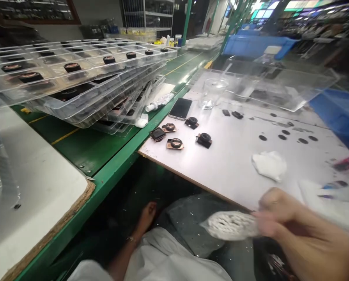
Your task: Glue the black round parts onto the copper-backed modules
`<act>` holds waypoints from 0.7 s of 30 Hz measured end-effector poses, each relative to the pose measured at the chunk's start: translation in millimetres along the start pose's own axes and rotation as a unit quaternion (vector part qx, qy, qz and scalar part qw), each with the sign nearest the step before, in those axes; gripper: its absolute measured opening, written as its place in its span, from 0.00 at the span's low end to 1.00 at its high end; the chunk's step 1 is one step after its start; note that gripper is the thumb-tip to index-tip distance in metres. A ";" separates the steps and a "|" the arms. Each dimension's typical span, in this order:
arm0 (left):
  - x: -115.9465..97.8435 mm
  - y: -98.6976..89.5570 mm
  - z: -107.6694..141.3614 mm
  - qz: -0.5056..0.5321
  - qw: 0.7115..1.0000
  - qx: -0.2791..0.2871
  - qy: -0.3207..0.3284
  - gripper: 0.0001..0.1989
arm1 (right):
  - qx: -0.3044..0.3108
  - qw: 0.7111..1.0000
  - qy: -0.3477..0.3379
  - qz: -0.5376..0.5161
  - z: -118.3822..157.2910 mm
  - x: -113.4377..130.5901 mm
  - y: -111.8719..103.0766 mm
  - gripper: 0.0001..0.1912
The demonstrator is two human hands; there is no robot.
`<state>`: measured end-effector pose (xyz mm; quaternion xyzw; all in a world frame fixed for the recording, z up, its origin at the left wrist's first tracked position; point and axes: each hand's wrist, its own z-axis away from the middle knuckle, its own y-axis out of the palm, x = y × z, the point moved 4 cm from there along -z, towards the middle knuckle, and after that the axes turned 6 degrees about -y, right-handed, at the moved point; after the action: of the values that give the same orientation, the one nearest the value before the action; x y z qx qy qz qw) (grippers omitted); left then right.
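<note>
Fingers (264,218) of the right hand (297,234) are pinched shut on one end of a clear bag of small white pieces (231,225), which hangs just off the near edge of the table (235,164), in front of and below it. Motion blur smears the hand, so the exact grip is hard to read. Down below that edge, the left hand (147,216) reaches toward the dark floor space with fingers stretched out and holding nothing I can see (a bracelet shows at the wrist).

On the table, a crumpled white cloth (269,164) lies just beyond the bag, with bare surface all round it. Farther toward the table's far left corner sit several small black round parts (204,139) on flat bases, apart from one another, and past them a phone (180,108) and a clear cup (213,93). A clear tray (279,88) lies along the far side.

Left of the table, across a narrow gap, runs the green conveyor (83,150), bearing a leaning stack of clear trays (83,82) whose lower edges overhang toward the table.
</note>
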<state>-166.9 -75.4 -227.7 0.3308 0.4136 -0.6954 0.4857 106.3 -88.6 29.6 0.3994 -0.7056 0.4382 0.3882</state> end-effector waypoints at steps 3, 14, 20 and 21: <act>-65.6 4.0 26.0 0.016 0.995 0.015 0.097 0.14 | 0.041 0.999 0.008 -0.027 6.5 -0.4 10.8 0.15; -177.2 34.8 94.6 0.149 0.951 0.094 0.253 0.06 | 0.048 0.997 -0.029 -0.048 40.6 -6.9 -4.7 0.09; -184.3 44.9 91.4 0.023 0.952 0.146 0.267 0.05 | 0.093 0.993 -0.067 0.018 59.7 -13.7 -12.9 0.06; -190.6 47.2 92.7 -0.012 0.944 0.139 0.299 0.05 | 0.100 0.992 -0.074 0.031 62.7 -13.6 -11.5 0.07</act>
<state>-68.6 -90.7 -34.6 0.5826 0.4432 -0.6209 0.2803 109.4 -147.1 1.2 0.4457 -0.6967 0.4876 0.2796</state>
